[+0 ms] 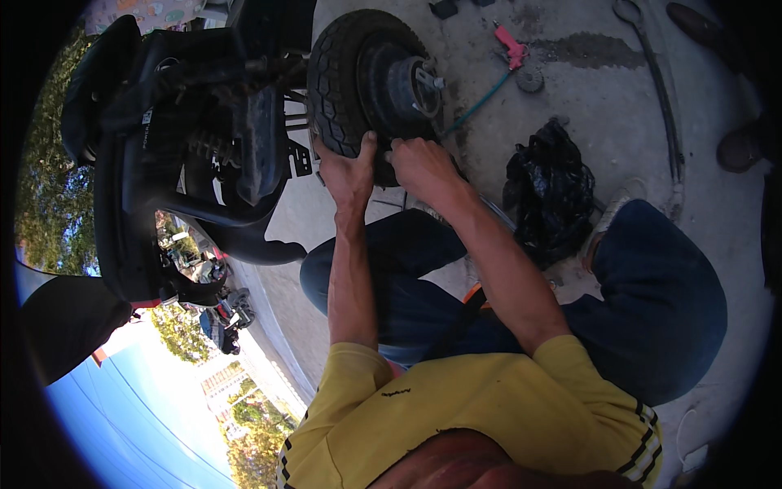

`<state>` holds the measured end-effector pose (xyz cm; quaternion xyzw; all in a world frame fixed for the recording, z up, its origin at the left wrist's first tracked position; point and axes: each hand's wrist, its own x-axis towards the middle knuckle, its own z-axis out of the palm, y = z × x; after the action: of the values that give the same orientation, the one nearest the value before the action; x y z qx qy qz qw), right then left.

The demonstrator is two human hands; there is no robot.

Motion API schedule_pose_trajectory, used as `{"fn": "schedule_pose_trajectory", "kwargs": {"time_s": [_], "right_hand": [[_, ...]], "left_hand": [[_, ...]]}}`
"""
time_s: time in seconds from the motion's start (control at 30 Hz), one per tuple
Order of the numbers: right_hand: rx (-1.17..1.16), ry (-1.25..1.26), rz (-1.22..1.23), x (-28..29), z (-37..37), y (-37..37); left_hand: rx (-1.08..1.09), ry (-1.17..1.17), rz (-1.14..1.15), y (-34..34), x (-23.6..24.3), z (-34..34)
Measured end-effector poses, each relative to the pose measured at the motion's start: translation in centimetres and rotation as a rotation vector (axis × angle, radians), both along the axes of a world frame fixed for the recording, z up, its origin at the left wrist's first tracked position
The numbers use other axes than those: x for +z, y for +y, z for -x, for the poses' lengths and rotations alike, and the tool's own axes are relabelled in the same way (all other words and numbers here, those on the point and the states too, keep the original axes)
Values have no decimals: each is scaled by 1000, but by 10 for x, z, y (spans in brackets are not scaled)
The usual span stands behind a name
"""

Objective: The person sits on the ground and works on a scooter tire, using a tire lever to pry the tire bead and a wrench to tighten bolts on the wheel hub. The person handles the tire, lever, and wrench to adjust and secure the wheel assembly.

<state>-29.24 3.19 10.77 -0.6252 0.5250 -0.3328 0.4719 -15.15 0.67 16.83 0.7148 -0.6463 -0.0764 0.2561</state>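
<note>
A wheel with a black tire [336,85] and a grey metal hub [403,85] stands upright in front of me, beside a black motor scooter [195,163] that is tipped in my view. My left hand [349,173] grips the near end of the tire, its thumb up on the sidewall and its fingers around the tread. Close to its right, my right hand [423,167] is closed against the tire's near sidewall. Its fingertips are hidden, so whatever it may hold cannot be made out.
A crumpled black plastic bag [550,191] lies right of my forearm. Farther off are a pink air tool [511,47] on a green hose [481,103] and a long metal bar [656,77] with a ring end. Another person's dark shoe [737,152] is at the right.
</note>
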Motion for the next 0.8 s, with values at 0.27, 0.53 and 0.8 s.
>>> {"fn": "schedule_pose_trajectory", "kwargs": {"time_s": [0.27,0.53,0.8], "right_hand": [[-181,-235,-136,3,-2,-1],[-240,-357,-164,12,0,-6],[-435,-851,-65,24,23,-30]], "left_hand": [[-71,62,38,3,-5,-7],[-30,74,-5,5,-1,0],[-41,53,-25,6,-8,-2]]}}
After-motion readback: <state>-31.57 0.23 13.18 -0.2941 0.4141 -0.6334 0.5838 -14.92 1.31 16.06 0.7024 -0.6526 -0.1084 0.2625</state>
